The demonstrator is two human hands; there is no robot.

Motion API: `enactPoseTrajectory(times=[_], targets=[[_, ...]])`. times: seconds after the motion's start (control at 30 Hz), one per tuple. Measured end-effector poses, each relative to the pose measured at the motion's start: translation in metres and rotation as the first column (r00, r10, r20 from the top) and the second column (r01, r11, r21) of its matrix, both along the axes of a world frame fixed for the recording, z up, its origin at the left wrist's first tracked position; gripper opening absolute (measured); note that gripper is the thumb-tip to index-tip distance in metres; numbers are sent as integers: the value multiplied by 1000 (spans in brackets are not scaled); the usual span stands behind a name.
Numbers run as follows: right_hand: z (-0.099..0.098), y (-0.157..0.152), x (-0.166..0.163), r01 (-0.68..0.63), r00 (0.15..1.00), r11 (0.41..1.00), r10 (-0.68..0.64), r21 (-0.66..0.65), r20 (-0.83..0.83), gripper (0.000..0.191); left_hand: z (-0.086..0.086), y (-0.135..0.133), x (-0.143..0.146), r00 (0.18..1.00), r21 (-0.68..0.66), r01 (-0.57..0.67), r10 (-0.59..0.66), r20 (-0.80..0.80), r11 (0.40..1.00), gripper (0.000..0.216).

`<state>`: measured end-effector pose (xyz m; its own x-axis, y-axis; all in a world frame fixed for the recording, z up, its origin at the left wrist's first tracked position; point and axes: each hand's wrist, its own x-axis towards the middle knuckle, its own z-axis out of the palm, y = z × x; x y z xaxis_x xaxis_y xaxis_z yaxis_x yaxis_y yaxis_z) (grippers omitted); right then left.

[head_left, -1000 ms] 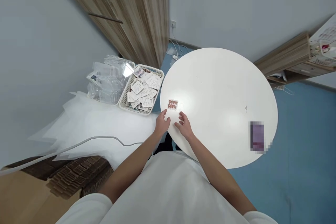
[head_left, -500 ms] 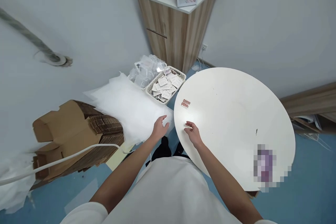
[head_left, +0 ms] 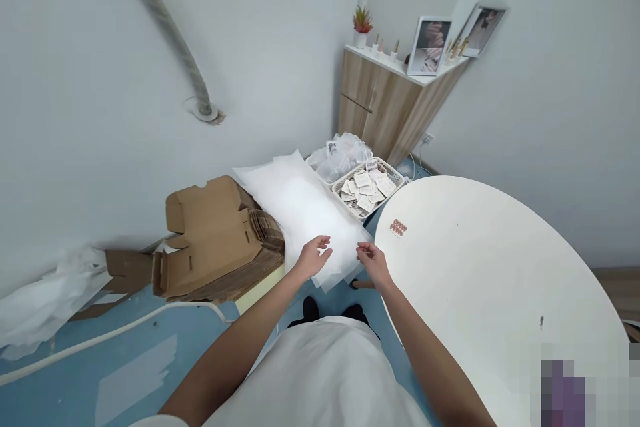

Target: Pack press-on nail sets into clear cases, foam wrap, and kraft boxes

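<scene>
My left hand (head_left: 314,255) hovers with its fingers spread over the near edge of a stack of white sheets (head_left: 300,203) and holds nothing. My right hand (head_left: 373,260) is beside it, over the corner of the same stack just left of the round white table (head_left: 500,267); its fingers are loosely curled and nothing shows in them. A small card of red press-on nails (head_left: 398,227) lies on the table's left edge, beyond my right hand.
A white basket of small cards (head_left: 367,188) and a heap of clear plastic boxes (head_left: 340,157) sit behind the sheets. Flattened cardboard boxes (head_left: 215,240) lie to the left, a wooden cabinet (head_left: 390,107) stands in the corner, and a cable (head_left: 100,340) crosses the blue floor.
My view has swung left, away from the table. Both hands have come off the table edge and now hang over the white sheets. The nail card stays on the table.
</scene>
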<state>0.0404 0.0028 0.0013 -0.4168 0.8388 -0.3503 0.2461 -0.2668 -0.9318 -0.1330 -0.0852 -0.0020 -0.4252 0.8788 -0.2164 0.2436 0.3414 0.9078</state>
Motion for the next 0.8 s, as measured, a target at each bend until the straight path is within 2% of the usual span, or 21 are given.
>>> enactPoseTrajectory(times=[0.2,0.37,0.5,0.63,0.8], targets=[[6,15,-42,-85,996,994,82,70,34,31,8,5,-30,999,48,-17,15,50,999,30],[10,56,-68,-99,991,987,86,123,104,35,13,40,-44,996,54,-30,26,83,998,30],[16,113,-92,-53,994,979,33,199,103,40,24,92,-59,996,82,-50,44,78,995,29],[25,172,-122,9,997,972,-28,236,78,48,37,166,-84,993,116,-118,115,32,986,35],[21,217,-158,37,999,961,-44,275,19,59,40,253,-118,984,190,-145,161,-74,971,48]])
